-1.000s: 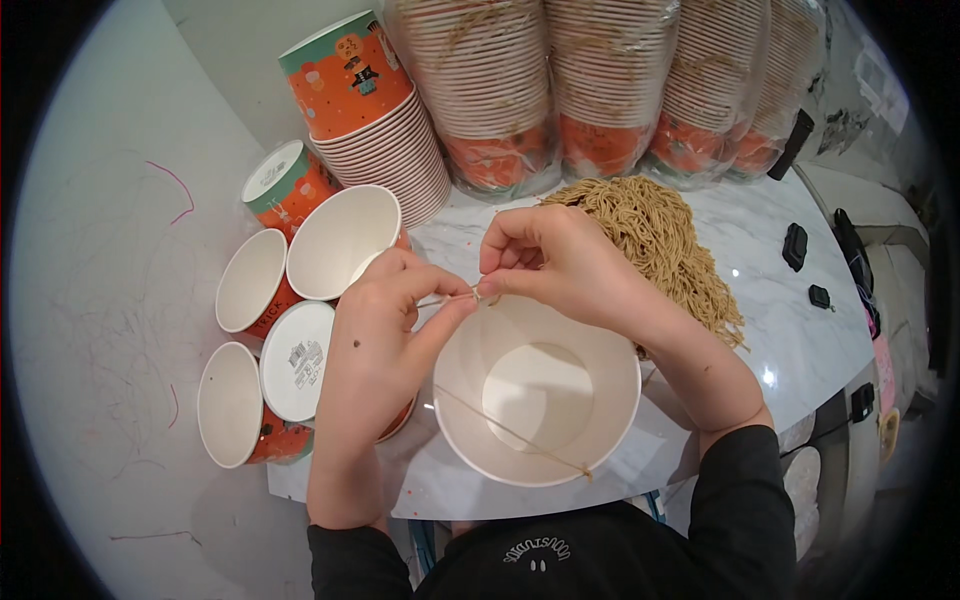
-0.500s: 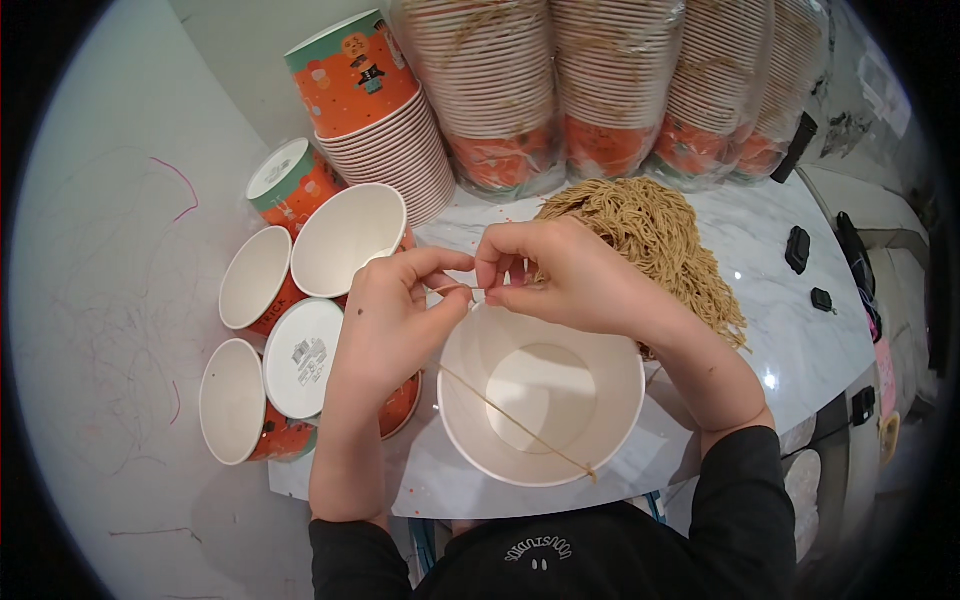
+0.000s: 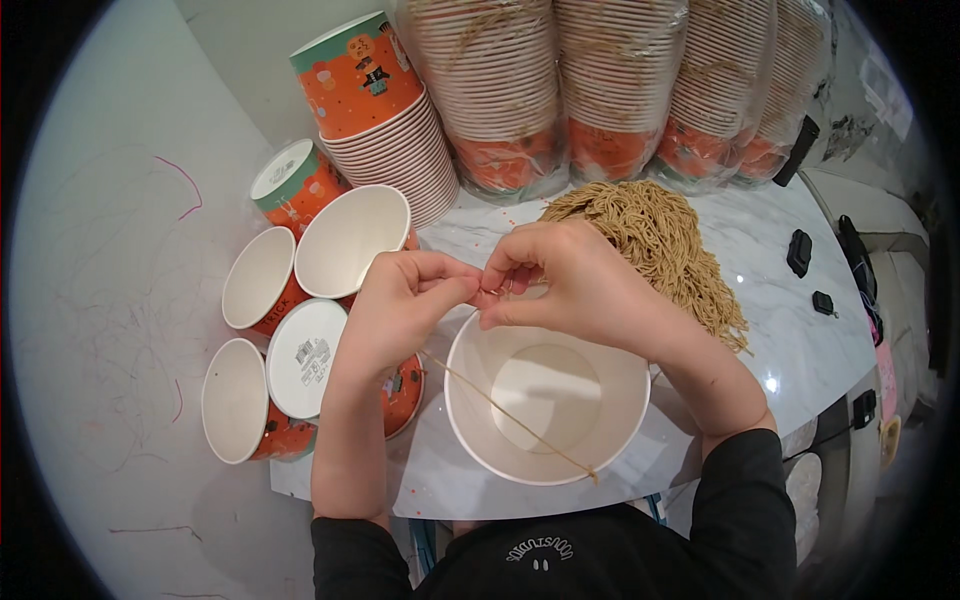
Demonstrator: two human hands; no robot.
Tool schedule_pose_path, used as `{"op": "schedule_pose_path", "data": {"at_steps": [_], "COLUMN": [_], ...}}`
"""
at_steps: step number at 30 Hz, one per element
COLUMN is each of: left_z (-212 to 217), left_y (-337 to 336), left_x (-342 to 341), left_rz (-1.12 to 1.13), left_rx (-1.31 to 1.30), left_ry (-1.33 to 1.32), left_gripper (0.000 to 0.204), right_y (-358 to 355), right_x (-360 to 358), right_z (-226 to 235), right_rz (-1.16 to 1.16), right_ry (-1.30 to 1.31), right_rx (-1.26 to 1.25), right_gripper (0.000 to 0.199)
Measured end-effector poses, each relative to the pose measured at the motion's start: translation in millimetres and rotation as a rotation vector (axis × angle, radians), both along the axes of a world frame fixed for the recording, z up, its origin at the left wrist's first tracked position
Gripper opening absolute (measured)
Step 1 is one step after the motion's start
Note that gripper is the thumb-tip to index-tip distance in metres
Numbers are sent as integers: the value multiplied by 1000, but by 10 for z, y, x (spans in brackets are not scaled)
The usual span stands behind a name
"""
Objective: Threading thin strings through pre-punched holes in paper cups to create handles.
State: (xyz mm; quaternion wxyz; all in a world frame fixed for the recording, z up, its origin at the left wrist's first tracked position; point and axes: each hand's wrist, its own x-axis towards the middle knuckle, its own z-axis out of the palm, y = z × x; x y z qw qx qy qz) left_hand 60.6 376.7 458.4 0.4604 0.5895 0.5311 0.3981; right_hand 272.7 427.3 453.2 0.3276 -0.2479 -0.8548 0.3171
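A white-lined paper bucket [image 3: 548,400] stands upright in front of me, its mouth facing up. A thin tan cord [image 3: 510,412] is knotted at its near right rim and crosses the mouth to the left, passing behind my left hand [image 3: 405,300]. Over the far left rim, my left hand pinches the cord between thumb and forefinger. My right hand [image 3: 565,275] meets it there, fingers curled and pinching the same cord. The cord's end between the fingertips is mostly hidden. Just beyond my right hand lies a heap of tan cords [image 3: 655,235].
At left lie several orange and green paper buckets [image 3: 235,400], some mouth up, one showing its white base [image 3: 300,360]. Behind them rises a bucket stack [image 3: 390,150]. Tall plastic-wrapped stacks [image 3: 500,90] line the back. Small black objects [image 3: 798,253] lie at right on the marble-patterned table [image 3: 790,330].
The fingertips of both hands have come closer together on the cord. My right thumb has dropped slightly lower, and the small pale bit between the fingers is now covered.
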Motion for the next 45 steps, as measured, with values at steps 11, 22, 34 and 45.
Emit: {"op": "schedule_pose_path", "data": {"at_steps": [11,22,34,45], "left_z": [3,35,-182,-308], "left_y": [17,19,154,159], "left_x": [-12,-11,34,145], "left_rz": [-34,-96,-40,217], "left_rx": [-39,-174,-232,123], "left_ry": [-55,-103,-398,155], "left_gripper": [25,34,15,12], "right_y": [18,131,180,193], "right_x": [-41,70,72,-34], "right_z": [-80,46,-33,-199], "right_rz": [-34,105,42,-42], "right_ry": [77,109,115,7], "right_rx": [30,-260,-249,110], "right_gripper": [16,8,10,12]}}
